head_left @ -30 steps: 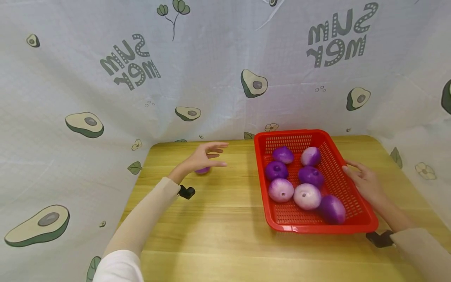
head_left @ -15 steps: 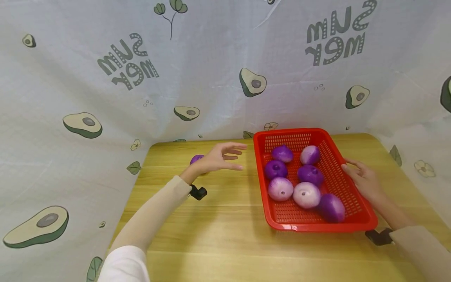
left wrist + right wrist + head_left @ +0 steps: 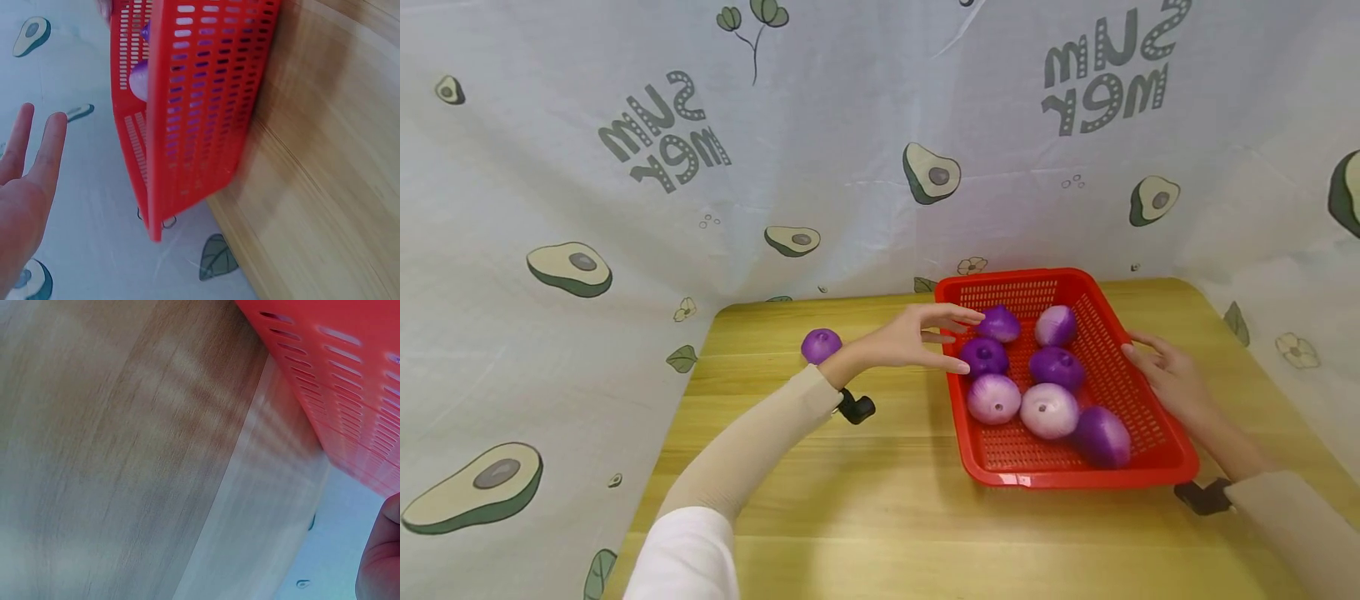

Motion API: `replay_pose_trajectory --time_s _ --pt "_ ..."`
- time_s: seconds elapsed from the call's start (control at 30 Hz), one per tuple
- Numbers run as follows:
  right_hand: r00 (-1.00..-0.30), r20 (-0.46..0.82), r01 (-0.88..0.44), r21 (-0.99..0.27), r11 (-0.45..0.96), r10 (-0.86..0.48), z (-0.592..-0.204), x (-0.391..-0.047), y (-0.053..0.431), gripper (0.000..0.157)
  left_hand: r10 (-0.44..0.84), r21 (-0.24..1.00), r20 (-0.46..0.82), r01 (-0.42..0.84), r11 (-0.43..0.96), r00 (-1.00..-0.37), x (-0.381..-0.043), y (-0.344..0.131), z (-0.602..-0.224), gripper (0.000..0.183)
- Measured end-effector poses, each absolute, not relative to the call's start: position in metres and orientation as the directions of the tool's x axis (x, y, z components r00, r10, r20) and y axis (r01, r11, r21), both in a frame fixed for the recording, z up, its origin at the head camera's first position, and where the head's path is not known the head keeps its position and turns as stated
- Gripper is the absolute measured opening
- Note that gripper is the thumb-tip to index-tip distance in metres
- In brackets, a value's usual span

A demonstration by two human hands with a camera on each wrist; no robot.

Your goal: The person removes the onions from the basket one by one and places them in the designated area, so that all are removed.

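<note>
My left hand (image 3: 917, 337) reaches over the left rim of a red plastic basket (image 3: 1078, 479), its fingers spread and holding nothing. Its fingertips overlap a purple onion (image 3: 1000, 323) and stand close to another darker onion (image 3: 984, 357) inside. In the left wrist view, the fingers (image 3: 50, 150) appear beside the basket's slotted wall (image 3: 200, 106). My right hand (image 3: 1176, 383) grips the basket's right rim, thumb over the edge. Several purple and white onions lie in the basket, among them a pale one (image 3: 1049, 411). A single purple onion (image 3: 822, 345) sits on the table behind my left wrist.
The basket stands on a light wooden table (image 3: 865, 533). Behind and at the sides hangs a pale curtain (image 3: 842, 125) printed with avocados. Small black cameras (image 3: 856, 407) are strapped to both wrists.
My left hand has moved right, away from the lone onion and over to the basket's left rim, still spread. That onion has come into fuller view. My right hand stays on the rim.
</note>
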State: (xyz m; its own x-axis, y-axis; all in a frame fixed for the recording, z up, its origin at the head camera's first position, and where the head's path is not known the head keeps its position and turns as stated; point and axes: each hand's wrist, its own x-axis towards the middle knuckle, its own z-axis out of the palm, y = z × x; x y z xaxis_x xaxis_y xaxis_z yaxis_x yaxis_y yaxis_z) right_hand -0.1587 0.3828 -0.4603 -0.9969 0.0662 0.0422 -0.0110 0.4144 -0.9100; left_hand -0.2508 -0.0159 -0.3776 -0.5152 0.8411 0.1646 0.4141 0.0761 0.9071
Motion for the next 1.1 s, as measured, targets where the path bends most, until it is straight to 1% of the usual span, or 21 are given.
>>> replay_pose_trajectory --time_s 0.17,0.33,0.47,0.6,0.67,0.83,0.93,1.1 --pt "-0.997 0.037 -0.008 -0.907 0.421 0.061 -0.459 -0.159 0.382 0.061 0.867 0.908 0.160 0.414 0.058 -0.472 -0.251 0.003 -0.374 0.065" --pt "-0.997 0.044 -0.013 -0.903 0.430 0.063 -0.460 -0.159 0.381 0.059 0.886 0.924 0.145 0.381 0.038 -0.440 -0.251 0.020 -0.370 0.063" --pt "-0.997 0.045 -0.015 -0.912 0.411 0.063 -0.461 -0.160 0.383 0.057 0.893 0.930 0.121 0.364 0.051 -0.434 -0.252 0.035 -0.366 0.062" --pt "-0.997 0.040 -0.013 -0.926 0.378 0.062 -0.461 -0.160 0.384 0.053 0.899 0.926 0.114 0.373 0.059 -0.423 -0.255 0.051 -0.362 0.064" --pt "-0.997 0.038 -0.012 -0.928 0.373 0.063 -0.459 -0.159 0.384 0.054 0.904 0.922 0.109 0.381 0.064 -0.415 -0.256 0.059 -0.362 0.066" --pt "-0.998 0.023 0.002 -0.915 0.402 0.059 -0.456 -0.158 0.381 0.062 0.914 0.924 0.074 0.373 0.088 -0.399 -0.254 0.077 -0.369 0.067" --pt "-0.998 0.020 0.005 -0.916 0.401 0.058 -0.456 -0.158 0.380 0.061 0.924 0.923 0.042 0.369 0.110 -0.380 -0.253 0.090 -0.377 0.066" --pt "-0.998 0.030 -0.001 -0.914 0.406 0.063 -0.458 -0.158 0.381 0.059 0.946 0.898 -0.002 0.416 0.145 -0.325 -0.249 0.111 -0.390 0.069"
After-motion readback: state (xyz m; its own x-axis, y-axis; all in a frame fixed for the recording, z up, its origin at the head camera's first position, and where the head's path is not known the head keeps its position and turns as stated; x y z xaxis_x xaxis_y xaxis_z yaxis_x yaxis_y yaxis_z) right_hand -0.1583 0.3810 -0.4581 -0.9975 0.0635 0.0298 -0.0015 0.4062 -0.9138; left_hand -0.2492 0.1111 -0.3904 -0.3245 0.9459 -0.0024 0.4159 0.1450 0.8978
